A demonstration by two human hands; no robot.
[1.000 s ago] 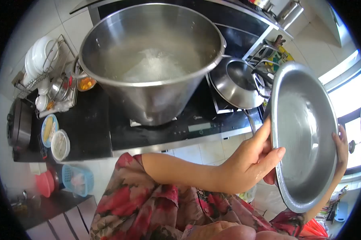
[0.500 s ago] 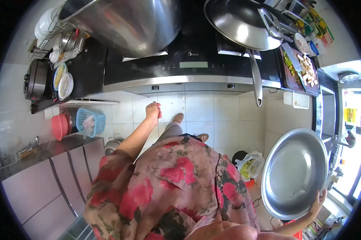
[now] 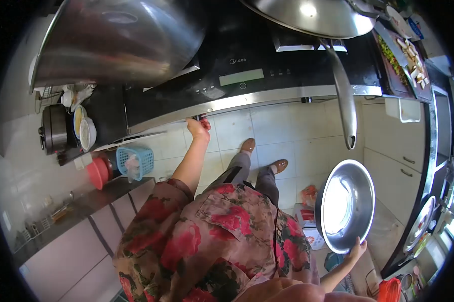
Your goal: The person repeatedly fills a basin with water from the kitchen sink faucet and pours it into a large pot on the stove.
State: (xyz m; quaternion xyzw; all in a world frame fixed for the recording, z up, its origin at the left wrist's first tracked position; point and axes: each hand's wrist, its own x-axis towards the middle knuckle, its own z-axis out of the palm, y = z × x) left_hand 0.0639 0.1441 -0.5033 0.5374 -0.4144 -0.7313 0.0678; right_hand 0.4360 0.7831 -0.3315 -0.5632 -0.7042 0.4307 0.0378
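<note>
On a stove knob (image 3: 197,118), left hand (image 3: 199,129) curls; right hand (image 3: 357,249) grips a basin (image 3: 361,211).

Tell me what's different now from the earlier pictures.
The left hand has let go of the round, silver metal basin and now appears to grip the small black knob below the black glass stove. The right hand has lowered the basin, away from the stove, still holding its rim. The tall, silver metal pot remains on the stove.
</note>
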